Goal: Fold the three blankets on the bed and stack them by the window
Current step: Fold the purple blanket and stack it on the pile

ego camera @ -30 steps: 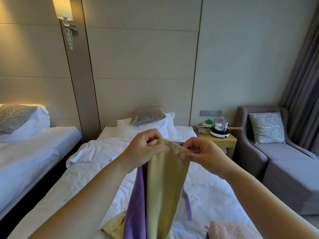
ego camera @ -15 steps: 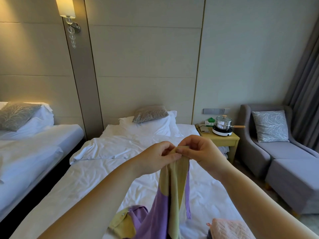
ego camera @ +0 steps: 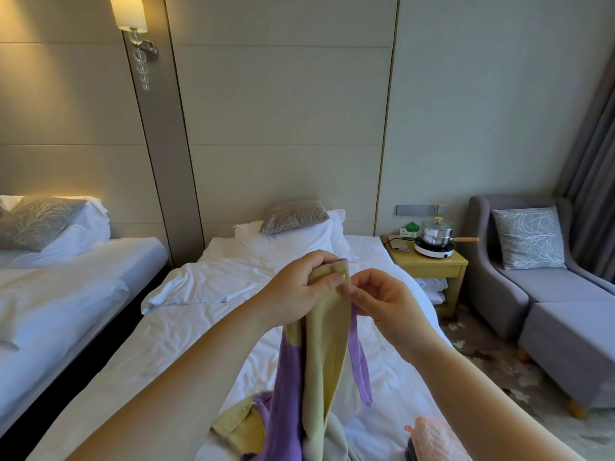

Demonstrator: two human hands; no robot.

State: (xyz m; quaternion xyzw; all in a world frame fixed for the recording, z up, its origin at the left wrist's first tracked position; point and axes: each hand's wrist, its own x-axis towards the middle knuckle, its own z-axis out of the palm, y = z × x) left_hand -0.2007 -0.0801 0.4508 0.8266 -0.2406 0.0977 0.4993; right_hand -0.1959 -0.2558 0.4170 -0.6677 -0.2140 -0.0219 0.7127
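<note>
1. Both hands are raised at the centre of the frame, above the bed (ego camera: 199,327).

2. Left hand (ego camera: 299,287): the grip is closed. The fingers are curled over the top corner of the yellow and purple blanket (ego camera: 326,361), and the thumb is pressed against the yellow face.

3. Right hand (ego camera: 382,301): the grip is closed to a pinch. The thumb and forefinger are set on the same top edge, just beside the left thumb. The other fingers are curled in.

4. The yellow and purple blanket is held up by this corner and hangs straight down between the forearms to the lower edge of the frame. The yellow side is turned to the camera. A narrow purple strip hangs free on the right of the fold. The lower part is bunched on the bed at lower centre.

5. A pink blanket (ego camera: 436,440) lies on the bed at the lower right of the frame. A dark item is seen at its left edge; what it is cannot be told.

6. A grey pillow (ego camera: 293,214) rests on white pillows at the head of the bed.

7. A second bed (ego camera: 66,277) stands at the left of the frame.

8. Right of centre, a pot (ego camera: 436,232) sits on a hotplate (ego camera: 432,252) on the nightstand tabletop (ego camera: 429,266).

9. An armchair (ego camera: 532,294) with a cushion (ego camera: 529,236) stands at the right, beside a curtain (ego camera: 595,161).
</note>
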